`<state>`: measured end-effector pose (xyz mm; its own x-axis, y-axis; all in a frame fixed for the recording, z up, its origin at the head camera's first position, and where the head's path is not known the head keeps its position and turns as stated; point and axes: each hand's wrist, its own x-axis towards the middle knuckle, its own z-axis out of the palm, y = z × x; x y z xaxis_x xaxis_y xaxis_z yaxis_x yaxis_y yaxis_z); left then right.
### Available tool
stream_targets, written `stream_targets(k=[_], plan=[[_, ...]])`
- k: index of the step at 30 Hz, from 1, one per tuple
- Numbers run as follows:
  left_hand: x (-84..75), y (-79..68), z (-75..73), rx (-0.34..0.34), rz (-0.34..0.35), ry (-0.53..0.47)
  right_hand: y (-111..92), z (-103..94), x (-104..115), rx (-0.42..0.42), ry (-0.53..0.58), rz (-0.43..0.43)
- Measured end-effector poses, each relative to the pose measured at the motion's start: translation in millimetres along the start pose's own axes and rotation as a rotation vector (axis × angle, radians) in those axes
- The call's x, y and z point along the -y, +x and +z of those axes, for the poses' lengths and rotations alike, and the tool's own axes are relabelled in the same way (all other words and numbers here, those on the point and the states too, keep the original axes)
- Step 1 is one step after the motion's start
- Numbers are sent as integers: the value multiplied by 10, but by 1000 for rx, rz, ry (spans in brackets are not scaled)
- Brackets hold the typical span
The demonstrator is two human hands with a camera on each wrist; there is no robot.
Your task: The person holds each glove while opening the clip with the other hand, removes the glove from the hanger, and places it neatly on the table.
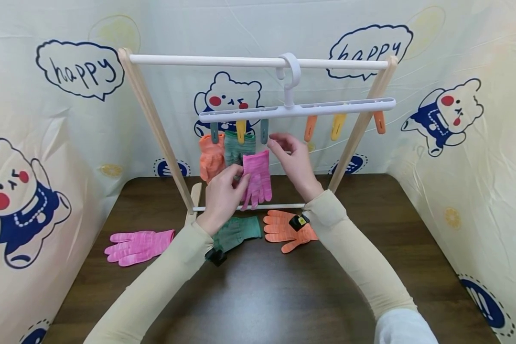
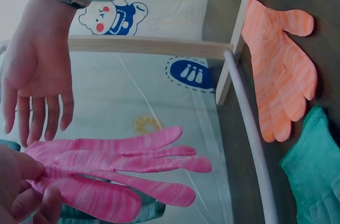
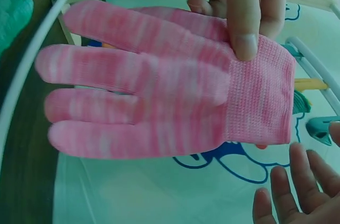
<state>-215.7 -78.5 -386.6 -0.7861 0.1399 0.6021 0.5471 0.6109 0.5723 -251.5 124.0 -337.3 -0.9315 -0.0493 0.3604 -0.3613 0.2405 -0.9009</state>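
Bear-print fabric (image 1: 167, 38) backs the dark wooden table (image 1: 284, 296). Left hand (image 1: 223, 192) pinches a pink knit glove (image 1: 258, 174) below the white clip hanger (image 1: 335, 109). Right hand (image 1: 296, 161), fingers extended and parted, is beside the hanger's inner teal clip (image 1: 264, 131). An orange glove (image 1: 210, 155) and a green glove (image 1: 234, 153) hang from the hanger's left half.

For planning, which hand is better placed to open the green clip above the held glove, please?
Probably the right hand: it's closest to the clip; the left hand pinches the pink glove.
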Motion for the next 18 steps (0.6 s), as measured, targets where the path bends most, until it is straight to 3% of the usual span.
stream_targets(k=[9, 18], plan=[[38, -87, -69, 18, -13, 38, -207, -42, -139, 21, 12, 16], [65, -177, -170, 30, 4, 52, -391, -140, -227, 59, -97, 21]])
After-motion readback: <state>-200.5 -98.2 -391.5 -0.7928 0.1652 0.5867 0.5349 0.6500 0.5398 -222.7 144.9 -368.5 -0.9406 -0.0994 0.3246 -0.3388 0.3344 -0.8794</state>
